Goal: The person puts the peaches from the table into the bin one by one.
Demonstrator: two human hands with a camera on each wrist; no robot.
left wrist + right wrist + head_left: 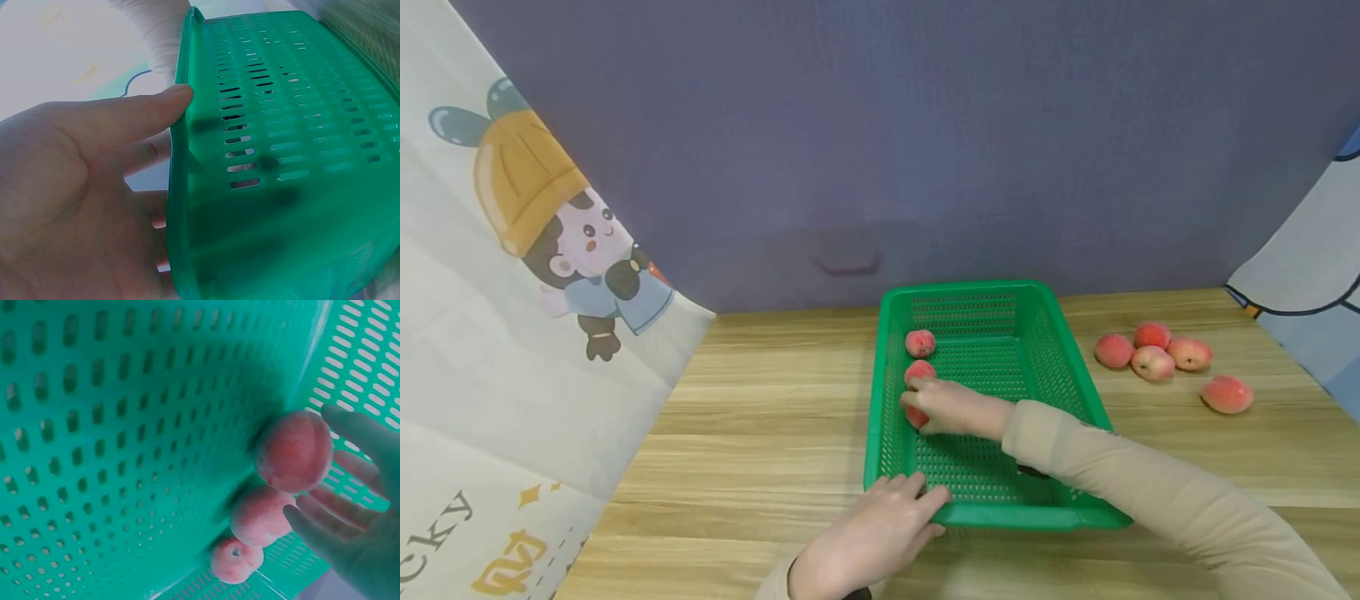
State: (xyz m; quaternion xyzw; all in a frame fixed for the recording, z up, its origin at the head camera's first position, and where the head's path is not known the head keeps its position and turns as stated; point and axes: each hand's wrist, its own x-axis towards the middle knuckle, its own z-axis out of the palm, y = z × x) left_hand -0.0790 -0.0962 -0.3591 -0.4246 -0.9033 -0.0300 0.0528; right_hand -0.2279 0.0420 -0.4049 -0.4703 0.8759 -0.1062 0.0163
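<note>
A green plastic basket [992, 515] with slotted walls stands on the table. Three reddish peaches lie in a row along its left wall: a far peach [920, 342], a middle peach [920, 372] and a near peach [916, 416]. My right hand [958, 408] reaches into the basket over the near peach. In the right wrist view, its fingers [362, 434] are spread and loosely bent beside that peach [295, 452], not closed round it. My left hand [876, 533] grips the basket's near-left rim, its thumb [156, 103] outside and the other fingers over the edge.
Right of the basket, several peaches [1152, 363] sit clustered on the wooden table [760, 417], with a single peach [1227, 394] a little apart. A dark blue-grey panel [925, 150] rises behind the table. Printed cloth [475, 333] hangs at the left.
</note>
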